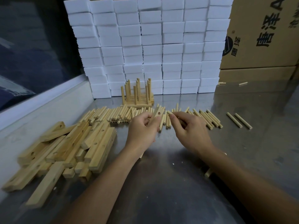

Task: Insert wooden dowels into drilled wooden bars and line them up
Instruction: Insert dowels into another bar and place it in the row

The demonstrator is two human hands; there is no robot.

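My left hand (142, 130) grips a drilled wooden bar (158, 113) tilted upward, one hole facing me. My right hand (189, 126) pinches a wooden dowel (169, 112), its tip just right of the bar's hole and apart from it. Behind the hands lies a long row of loose dowels (113, 115) on the steel table (178, 175). A heap of drilled bars (64, 147) lies at the left. Farther back stand several finished bars with upright dowels (137, 94), set side by side.
A wall of stacked white foam blocks (148, 46) fills the back. Cardboard boxes (262, 33) stand at the right. Two stray dowels (239, 120) lie to the right, one more (243, 83) near the boxes. A raised ledge (40, 107) borders the table's left side.
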